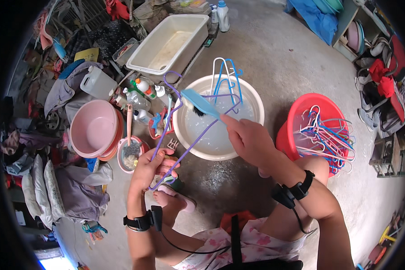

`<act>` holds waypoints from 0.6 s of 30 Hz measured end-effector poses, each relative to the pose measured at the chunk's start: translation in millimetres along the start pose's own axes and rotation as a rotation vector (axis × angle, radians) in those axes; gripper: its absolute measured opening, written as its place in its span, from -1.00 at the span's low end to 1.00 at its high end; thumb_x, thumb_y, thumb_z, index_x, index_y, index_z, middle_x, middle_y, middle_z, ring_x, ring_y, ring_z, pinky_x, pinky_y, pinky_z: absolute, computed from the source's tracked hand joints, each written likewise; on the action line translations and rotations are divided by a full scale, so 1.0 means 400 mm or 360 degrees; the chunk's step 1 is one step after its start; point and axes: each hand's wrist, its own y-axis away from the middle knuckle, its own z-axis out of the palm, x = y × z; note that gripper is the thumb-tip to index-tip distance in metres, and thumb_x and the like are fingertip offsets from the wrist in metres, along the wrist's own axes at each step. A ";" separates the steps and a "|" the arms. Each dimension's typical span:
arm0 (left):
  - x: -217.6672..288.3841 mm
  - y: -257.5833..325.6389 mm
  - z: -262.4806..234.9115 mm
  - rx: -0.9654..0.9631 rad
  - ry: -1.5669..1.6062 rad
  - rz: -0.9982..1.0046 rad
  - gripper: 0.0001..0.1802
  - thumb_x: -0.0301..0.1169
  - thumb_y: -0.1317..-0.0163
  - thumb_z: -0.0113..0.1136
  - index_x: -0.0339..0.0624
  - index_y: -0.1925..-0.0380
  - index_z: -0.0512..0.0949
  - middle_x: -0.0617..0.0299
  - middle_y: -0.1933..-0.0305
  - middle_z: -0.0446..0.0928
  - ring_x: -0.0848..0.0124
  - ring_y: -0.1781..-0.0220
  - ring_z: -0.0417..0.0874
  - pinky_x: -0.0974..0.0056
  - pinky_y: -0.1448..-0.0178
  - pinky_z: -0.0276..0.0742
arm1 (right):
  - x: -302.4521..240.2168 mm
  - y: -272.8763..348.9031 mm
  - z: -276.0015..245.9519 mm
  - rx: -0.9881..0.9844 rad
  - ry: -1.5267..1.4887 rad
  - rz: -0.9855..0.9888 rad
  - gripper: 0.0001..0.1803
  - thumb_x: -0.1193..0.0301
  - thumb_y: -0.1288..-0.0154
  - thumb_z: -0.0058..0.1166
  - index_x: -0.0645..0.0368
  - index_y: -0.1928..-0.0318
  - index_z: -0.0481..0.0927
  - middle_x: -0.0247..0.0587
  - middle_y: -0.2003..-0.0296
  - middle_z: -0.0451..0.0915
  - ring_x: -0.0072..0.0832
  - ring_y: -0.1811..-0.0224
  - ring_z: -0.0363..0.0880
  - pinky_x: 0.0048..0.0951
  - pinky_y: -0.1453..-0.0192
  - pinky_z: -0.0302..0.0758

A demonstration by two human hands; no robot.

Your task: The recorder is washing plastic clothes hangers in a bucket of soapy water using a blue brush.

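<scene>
My left hand point(147, 170) is closed around the lower end of a purple clothes hanger point(196, 140), which slants up and away from it. My right hand point(252, 139) grips the handle of a light-blue scrubbing brush point(201, 103). Its dark bristles lie close to the hanger, over the water; whether they touch it I cannot tell. Below is a round white basin point(259, 104) of cloudy water. White and blue hangers point(224, 74) stick up from its far side, and another purple hanger point(216, 96) lies across that area.
To the right a red tub point(283, 130) holds several tangled hangers point(326, 135). On the left are stacked pink basins point(94, 128), a small pink bucket point(120, 157) with scrubbers, and several bottles point(139, 100). A large cream tub point(139, 63) stands farther back.
</scene>
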 end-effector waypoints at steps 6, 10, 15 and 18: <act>-0.006 0.000 0.002 -0.0073 0.0025 0.0018 -0.62 -0.22 -0.42 -0.19 -0.32 0.04 0.41 0.02 0.28 0.63 0.32 0.42 0.68 0.39 0.33 0.53 | -0.022 -0.062 0.057 0.0333 0.0049 -0.0204 -0.62 0.44 -0.16 0.01 0.06 -0.04 0.46 -0.09 0.61 0.46 -0.12 0.61 0.50 -0.16 0.55 0.43; 0.001 -0.002 -0.006 0.0026 0.0002 0.0039 -0.62 -0.22 -0.42 -0.19 -0.32 0.04 0.41 0.04 0.29 0.63 0.33 0.41 0.68 0.39 0.33 0.53 | -0.025 0.013 0.043 0.0152 -0.0046 -0.0026 -0.62 0.44 -0.17 0.00 0.07 -0.05 0.46 -0.10 0.61 0.45 -0.11 0.60 0.50 -0.17 0.55 0.43; -0.001 0.010 0.000 -0.0023 -0.0030 0.0016 -0.63 -0.23 -0.42 -0.19 -0.31 0.04 0.41 0.06 0.30 0.63 0.35 0.42 0.67 0.41 0.37 0.48 | -0.032 -0.047 0.055 0.0331 -0.0073 -0.0080 -0.61 0.44 -0.19 -0.02 0.07 -0.07 0.45 -0.09 0.60 0.46 -0.11 0.57 0.51 -0.14 0.52 0.44; -0.007 0.010 0.003 -0.0064 -0.0033 0.0042 -0.63 -0.23 -0.42 -0.20 -0.31 0.04 0.41 0.06 0.30 0.63 0.37 0.43 0.67 0.43 0.39 0.46 | -0.030 -0.059 0.068 0.0346 -0.0031 -0.0138 -0.61 0.43 -0.19 -0.02 0.06 -0.07 0.46 -0.10 0.61 0.45 -0.12 0.56 0.51 -0.14 0.51 0.44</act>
